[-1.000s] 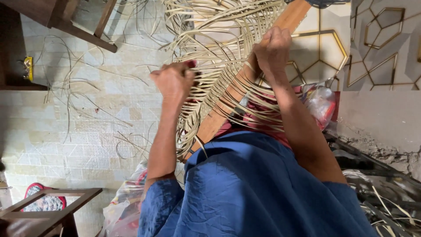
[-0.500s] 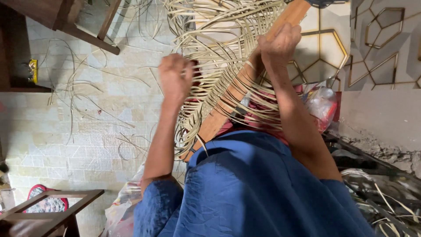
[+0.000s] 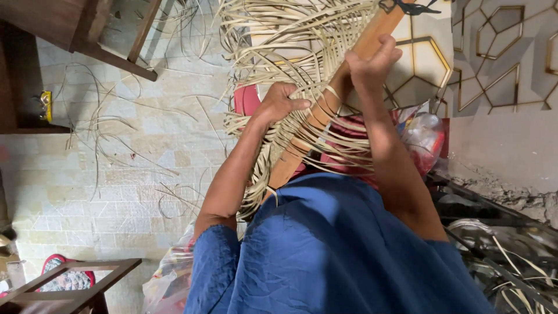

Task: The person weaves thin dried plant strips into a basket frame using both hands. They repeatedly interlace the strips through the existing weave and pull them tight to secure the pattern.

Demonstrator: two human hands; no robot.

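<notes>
Pale cane strips (image 3: 290,64), woven loosely around a long brown wooden board (image 3: 325,110), fill the upper middle of the view, slanting from five o'clock up to one o'clock above the blue cloth (image 3: 343,256) on the person's lap. Left hand (image 3: 280,104) has its fingers curled shut on a bundle of strips beside the board. Right hand (image 3: 372,58) is clamped around the board, higher up. At three o'clock lies a clear crumpled plastic bag (image 3: 424,136). Loose strips scatter over the pale tiled floor (image 3: 116,168) at nine o'clock, near a small yellow package (image 3: 45,104) on a dark wooden shelf (image 3: 29,87).
</notes>
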